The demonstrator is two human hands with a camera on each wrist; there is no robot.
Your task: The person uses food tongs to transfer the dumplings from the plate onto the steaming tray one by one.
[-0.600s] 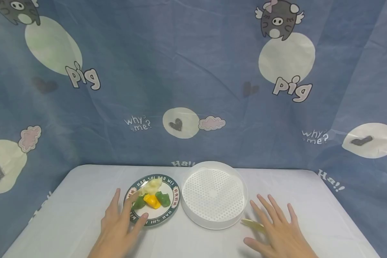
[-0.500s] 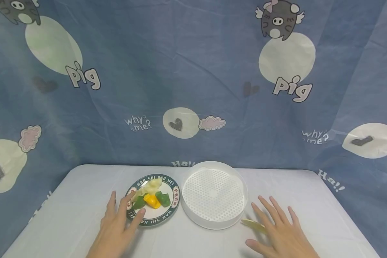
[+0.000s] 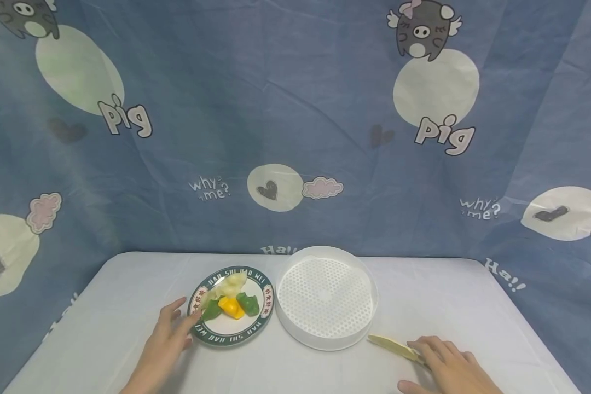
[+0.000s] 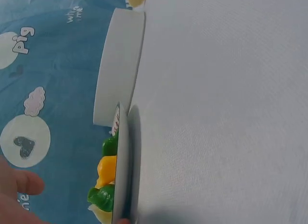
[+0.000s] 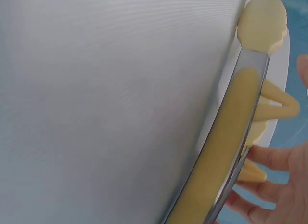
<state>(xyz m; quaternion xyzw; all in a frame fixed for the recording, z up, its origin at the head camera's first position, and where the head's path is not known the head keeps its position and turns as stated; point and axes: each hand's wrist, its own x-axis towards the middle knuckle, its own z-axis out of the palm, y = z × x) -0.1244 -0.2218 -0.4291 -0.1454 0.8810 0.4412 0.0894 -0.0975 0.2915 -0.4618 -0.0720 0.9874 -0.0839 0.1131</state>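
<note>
Beside the left rim of a green-edged plate (image 3: 226, 330), my left hand (image 3: 160, 346) hovers with its thumb by the rim. In the left wrist view a fingertip (image 4: 124, 221) shows at the plate's edge, and the thumb (image 4: 30, 182) stands apart from it. On the plate lie a glossy yellow piece (image 3: 232, 307), green pieces (image 3: 248, 304) and a pale, ruffled piece (image 3: 232, 284). At the right, my right hand (image 3: 450, 365) reaches over yellow-and-metal tongs (image 3: 391, 345). Its fingertips touch the side of the tongs (image 5: 219, 156); its thumb is away from them.
A white round tray (image 3: 325, 298) with a perforated base and raised wall stands right of the plate, close against it. The table (image 3: 295, 372) has a white cover. A blue printed cloth (image 3: 295, 120) hangs behind and at both sides.
My left hand has drawn left from over the plate to its rim. My right hand has lowered toward the near edge, its spread fingers now bent at the tongs. The plate and tray have stayed put.
</note>
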